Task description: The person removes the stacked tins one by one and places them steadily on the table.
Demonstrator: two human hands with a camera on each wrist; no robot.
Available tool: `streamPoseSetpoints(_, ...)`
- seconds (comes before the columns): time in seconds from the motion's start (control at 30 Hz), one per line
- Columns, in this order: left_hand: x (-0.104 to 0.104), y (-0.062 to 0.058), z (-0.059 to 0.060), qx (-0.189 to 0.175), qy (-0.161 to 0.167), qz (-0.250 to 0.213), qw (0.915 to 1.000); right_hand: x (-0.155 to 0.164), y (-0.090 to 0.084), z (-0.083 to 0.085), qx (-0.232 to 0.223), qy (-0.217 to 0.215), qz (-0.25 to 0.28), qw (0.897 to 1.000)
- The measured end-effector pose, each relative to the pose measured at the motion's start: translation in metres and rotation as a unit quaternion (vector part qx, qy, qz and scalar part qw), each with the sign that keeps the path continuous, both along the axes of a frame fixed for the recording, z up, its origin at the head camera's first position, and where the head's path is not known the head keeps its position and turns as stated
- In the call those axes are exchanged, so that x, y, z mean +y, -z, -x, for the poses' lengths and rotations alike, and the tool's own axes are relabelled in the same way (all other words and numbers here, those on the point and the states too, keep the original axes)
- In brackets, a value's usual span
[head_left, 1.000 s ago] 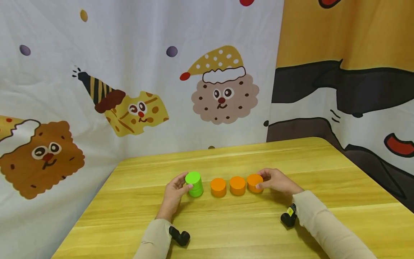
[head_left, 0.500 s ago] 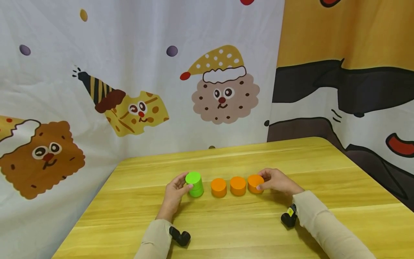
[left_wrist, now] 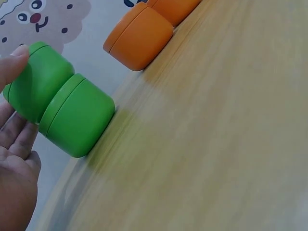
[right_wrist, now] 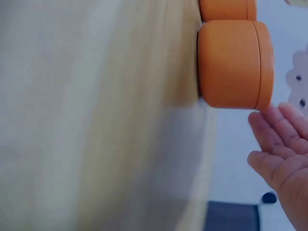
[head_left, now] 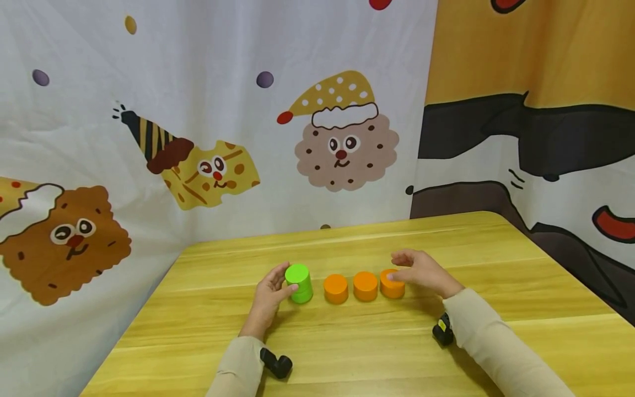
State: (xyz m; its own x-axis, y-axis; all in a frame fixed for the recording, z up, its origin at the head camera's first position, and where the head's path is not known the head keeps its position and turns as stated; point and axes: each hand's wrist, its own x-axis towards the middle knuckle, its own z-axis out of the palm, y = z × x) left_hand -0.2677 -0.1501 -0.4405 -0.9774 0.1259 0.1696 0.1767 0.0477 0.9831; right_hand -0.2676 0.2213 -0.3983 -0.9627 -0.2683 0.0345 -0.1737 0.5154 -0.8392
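Note:
Two green round lidded tins are stacked on the table, the upper green tin point(head_left: 297, 273) directly over the lower green tin point(head_left: 301, 296). My left hand point(head_left: 268, 295) holds the upper one, thumb on its near side and fingers behind; the left wrist view shows the thumb point(left_wrist: 15, 63) against it. To the right stand a left orange tin point(head_left: 335, 289), a middle orange tin point(head_left: 365, 286) and a right orange tin point(head_left: 394, 290) in a row. Fingers spread, my right hand point(head_left: 424, 271) hovers just above and beside the right orange tin, holding nothing.
The wooden table point(head_left: 347, 353) has its back edge along a printed curtain point(head_left: 223, 82). A small black camera point(head_left: 276, 364) sits at the left cuff and another black camera point(head_left: 443, 331) at the right cuff.
My right hand has let go of the right orange tin and lifted slightly, its fingers opening. The left hand and all the tins have stayed in place.

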Motion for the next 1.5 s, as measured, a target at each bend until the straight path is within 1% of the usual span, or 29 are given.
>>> streamPoseSetpoints(0.13,-0.002,-0.003,-0.002,-0.008,0.010,0.031,0.9995,-0.018,-0.010,0.001,0.007,-0.011,0.011,1.000)
streamPoseSetpoints(0.23,-0.004,-0.004,-0.004,-0.020,0.011,0.054,0.9983,-0.034,-0.015,0.002,0.008,-0.020,0.017,1.000)
streamPoseSetpoints(0.43,-0.003,-0.003,-0.006,-0.040,0.011,0.097,0.9944,-0.063,-0.021,0.005,0.015,-0.040,0.029,0.999)
streamPoseSetpoints(0.5,-0.002,-0.004,-0.005,-0.037,0.014,0.108,0.9933,-0.072,-0.022,0.007,0.023,-0.048,0.032,0.998)
streamPoseSetpoints(0.57,-0.001,-0.004,-0.003,-0.032,0.016,0.115,0.9927,-0.080,-0.024,0.009,0.030,-0.057,0.033,0.997)
streamPoseSetpoints(0.67,0.000,-0.004,0.000,-0.031,0.009,0.124,0.9917,-0.094,-0.024,0.013,0.040,-0.074,0.031,0.996)
streamPoseSetpoints(0.87,0.001,-0.006,-0.003,-0.041,0.000,0.140,0.9893,-0.121,-0.022,0.017,0.037,-0.091,0.039,0.994)
streamPoseSetpoints(0.93,0.002,-0.008,-0.005,-0.049,-0.004,0.139,0.9891,-0.129,-0.021,0.017,0.031,-0.094,0.040,0.994)
streamPoseSetpoints(1.0,0.004,-0.013,-0.009,-0.055,-0.005,0.138,0.9889,-0.136,-0.020,0.017,0.024,-0.092,0.038,0.995)
streamPoseSetpoints(1.17,0.009,-0.029,-0.020,-0.053,0.002,0.143,0.9883,-0.152,-0.018,0.020,0.026,-0.091,0.022,0.995)
streamPoseSetpoints(1.27,0.010,-0.033,-0.022,-0.049,0.006,0.143,0.9885,-0.160,-0.015,0.021,0.028,-0.100,0.020,0.994)
streamPoseSetpoints(1.37,0.008,-0.031,-0.022,-0.050,0.007,0.138,0.9891,-0.166,-0.013,0.021,0.031,-0.108,0.016,0.994)
streamPoseSetpoints(1.5,0.003,-0.014,-0.012,-0.050,0.002,0.129,0.9904,-0.171,-0.009,0.022,0.034,-0.117,0.016,0.992)
